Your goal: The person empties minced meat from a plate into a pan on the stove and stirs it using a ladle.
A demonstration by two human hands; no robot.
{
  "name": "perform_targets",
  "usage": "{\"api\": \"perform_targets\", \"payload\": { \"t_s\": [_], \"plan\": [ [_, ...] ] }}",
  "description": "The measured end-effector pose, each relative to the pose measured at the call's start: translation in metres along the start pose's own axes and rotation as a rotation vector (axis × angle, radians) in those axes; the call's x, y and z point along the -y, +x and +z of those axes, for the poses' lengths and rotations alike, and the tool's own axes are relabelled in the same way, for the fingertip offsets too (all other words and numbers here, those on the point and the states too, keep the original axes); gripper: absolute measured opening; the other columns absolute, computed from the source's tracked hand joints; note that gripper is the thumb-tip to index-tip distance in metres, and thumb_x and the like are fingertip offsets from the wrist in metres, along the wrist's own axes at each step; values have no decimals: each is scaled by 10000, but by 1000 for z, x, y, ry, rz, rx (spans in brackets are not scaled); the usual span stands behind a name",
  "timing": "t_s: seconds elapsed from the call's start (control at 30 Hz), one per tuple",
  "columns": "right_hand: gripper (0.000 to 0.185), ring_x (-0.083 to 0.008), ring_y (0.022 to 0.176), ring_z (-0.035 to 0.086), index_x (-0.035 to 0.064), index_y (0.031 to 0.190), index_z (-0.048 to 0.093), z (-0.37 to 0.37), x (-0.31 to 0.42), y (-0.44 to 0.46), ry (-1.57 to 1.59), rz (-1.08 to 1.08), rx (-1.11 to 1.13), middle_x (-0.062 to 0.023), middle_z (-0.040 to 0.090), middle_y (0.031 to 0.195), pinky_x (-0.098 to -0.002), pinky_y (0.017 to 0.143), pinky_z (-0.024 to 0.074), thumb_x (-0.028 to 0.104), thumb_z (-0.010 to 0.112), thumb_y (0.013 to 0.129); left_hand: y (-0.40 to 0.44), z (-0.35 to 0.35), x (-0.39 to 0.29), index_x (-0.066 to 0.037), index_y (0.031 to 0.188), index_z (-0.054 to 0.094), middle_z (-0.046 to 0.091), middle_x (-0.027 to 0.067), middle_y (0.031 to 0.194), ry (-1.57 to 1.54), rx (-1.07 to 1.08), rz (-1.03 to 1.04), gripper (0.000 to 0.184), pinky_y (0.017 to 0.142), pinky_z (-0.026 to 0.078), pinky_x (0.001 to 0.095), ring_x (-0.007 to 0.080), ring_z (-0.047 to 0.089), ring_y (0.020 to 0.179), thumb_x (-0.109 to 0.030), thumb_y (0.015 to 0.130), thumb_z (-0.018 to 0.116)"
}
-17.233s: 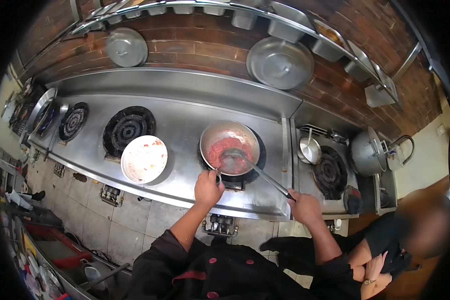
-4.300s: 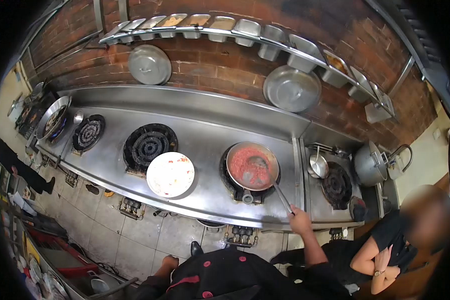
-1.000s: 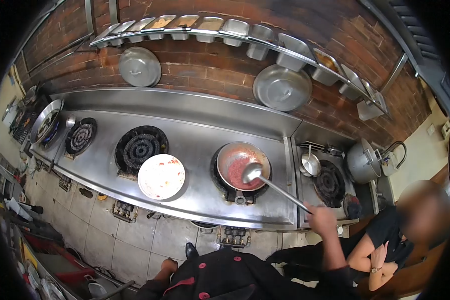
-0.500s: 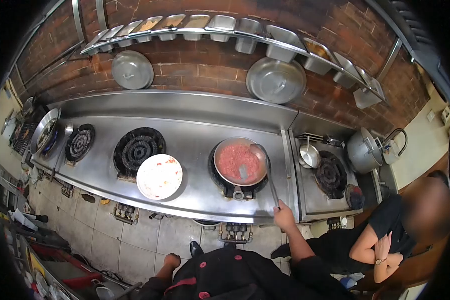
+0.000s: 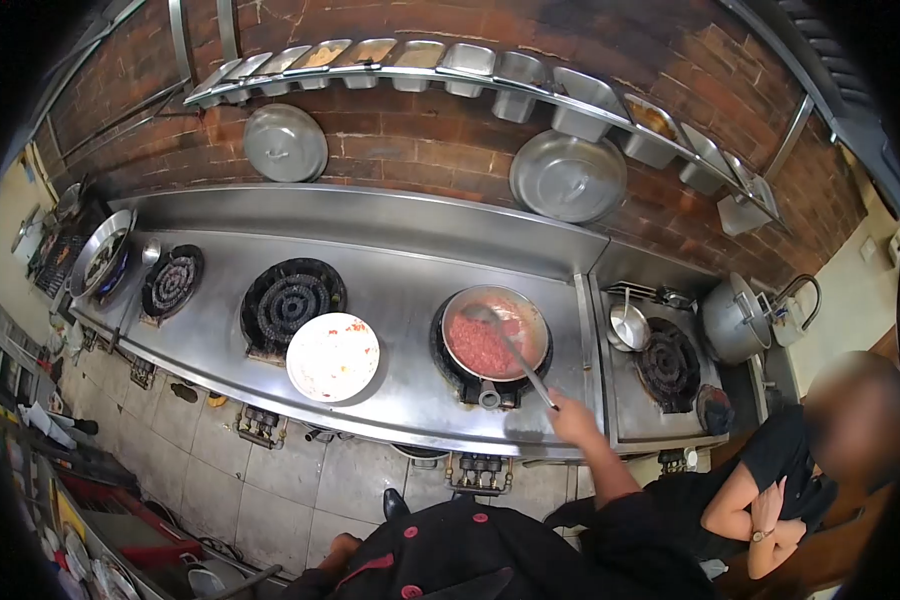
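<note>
My right hand (image 5: 574, 418) is closed around the handle of a long metal ladle (image 5: 523, 362). The ladle's bowl rests in the upper left of the reddish, minced-looking food (image 5: 478, 345), which lies in a round metal pan (image 5: 536, 308). This pan sits over a black burner, its short hollow handle pointing at me. Low beside my dark jacket, my left hand (image 5: 343, 548) hangs with curled fingers and nothing visible in it; part of it is hidden. Left of the pan stands a white bowl (image 5: 332, 358) with red bits stuck to its inside.
Black burners (image 5: 292, 306) line the steel stove (image 5: 390, 290). A wok (image 5: 103, 254) stands at far left, a small pan (image 5: 628, 327) and large pot (image 5: 736, 316) at right. Metal containers (image 5: 420, 60) fill the wall shelf. A person (image 5: 760, 490) with folded arms stands close on my right.
The ladle's bowl has moved left across the pan, pushing the food toward the lower left. My left hand has drawn back toward my body. The view has shifted slightly.
</note>
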State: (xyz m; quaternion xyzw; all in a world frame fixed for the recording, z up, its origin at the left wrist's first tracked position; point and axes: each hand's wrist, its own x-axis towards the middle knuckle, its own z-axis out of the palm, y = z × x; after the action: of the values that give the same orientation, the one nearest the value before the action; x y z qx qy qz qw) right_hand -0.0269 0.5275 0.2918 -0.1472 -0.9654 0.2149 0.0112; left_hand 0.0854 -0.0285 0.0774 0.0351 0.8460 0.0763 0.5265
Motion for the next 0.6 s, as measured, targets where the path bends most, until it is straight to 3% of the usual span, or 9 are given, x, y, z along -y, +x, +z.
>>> {"api": "perform_targets", "payload": {
  "t_s": [0.07, 0.13, 0.2, 0.23, 0.3, 0.4, 0.43, 0.5, 0.6],
  "plan": [
    [474, -359, 879, 658, 185, 1341, 561, -80, 32, -19, -367, 40, 179, -186, 688, 942, -461, 772, 517, 229, 617, 872, 16, 7, 3, -140, 1112, 711, 650, 154, 1207, 120, -112, 77, 421, 968, 488, 436, 327, 606, 1142, -393, 822, 540],
    [375, -367, 887, 652, 221, 1255, 626, -145, 63, -42, -466, 131, 132, -175, 686, 962, -477, 781, 510, 238, 576, 884, 47, 13, 9, -118, 1104, 711, 655, 160, 1192, 229, -123, 124, 419, 961, 492, 435, 329, 609, 1137, -376, 819, 546],
    [359, -368, 870, 649, 249, 1209, 655, -179, 59, -63, -496, -85, -3, -172, 681, 924, -471, 770, 513, 224, 575, 860, 50, 16, 9, -97, 1097, 711, 661, 166, 1178, 334, -133, 160, 416, 954, 496, 434, 331, 611, 1132, -358, 815, 551],
    [359, -368, 870, 649, 249, 1209, 655, -191, 64, -72, -495, -88, 4, -172, 681, 924, -471, 770, 513, 224, 575, 860, 48, 11, 6, -84, 1091, 712, 662, 170, 1172, 345, -148, 181, 417, 950, 498, 432, 332, 613, 1128, -351, 811, 556],
    [373, -371, 879, 648, 235, 1207, 653, -212, 77, -88, -514, 133, 122, -167, 680, 924, -472, 767, 513, 219, 574, 843, 39, -2, -2, -73, 1086, 712, 666, 167, 1167, 379, -124, 213, 422, 945, 502, 431, 326, 617, 1123, -349, 803, 565],
    [377, -380, 903, 644, 215, 1213, 648, -182, 47, -79, -498, 25, 184, -171, 679, 940, -478, 781, 509, 236, 594, 841, 31, -10, -10, -57, 1080, 709, 666, 167, 1169, 235, -92, 116, 436, 941, 504, 428, 327, 619, 1119, -359, 800, 566],
    [393, -390, 938, 637, 210, 1236, 635, -145, 17, -66, -467, 94, 175, -183, 676, 987, -490, 815, 501, 264, 619, 847, 32, -10, -10, -57, 1080, 709, 666, 167, 1169, 251, -88, 127, 436, 941, 504, 428, 327, 619, 1119, -359, 800, 566],
    [418, -371, 1019, 640, 132, 1249, 632, -82, -12, -48, -109, 175, 95, -211, 662, 1090, -417, 884, 501, 257, 650, 851, 38, -10, -9, -47, 1071, 709, 662, 174, 1171, 282, -47, 167, 421, 936, 505, 431, 334, 622, 1110, -343, 836, 522],
    [444, -358, 1052, 646, 72, 1298, 583, -23, -26, -42, 60, 120, -13, -232, 667, 1105, -374, 914, 490, 223, 624, 883, 60, -7, 1, -44, 1049, 714, 661, 184, 1162, 410, -135, 186, 401, 932, 506, 434, 337, 632, 1090, -307, 878, 463]
  ]
}}
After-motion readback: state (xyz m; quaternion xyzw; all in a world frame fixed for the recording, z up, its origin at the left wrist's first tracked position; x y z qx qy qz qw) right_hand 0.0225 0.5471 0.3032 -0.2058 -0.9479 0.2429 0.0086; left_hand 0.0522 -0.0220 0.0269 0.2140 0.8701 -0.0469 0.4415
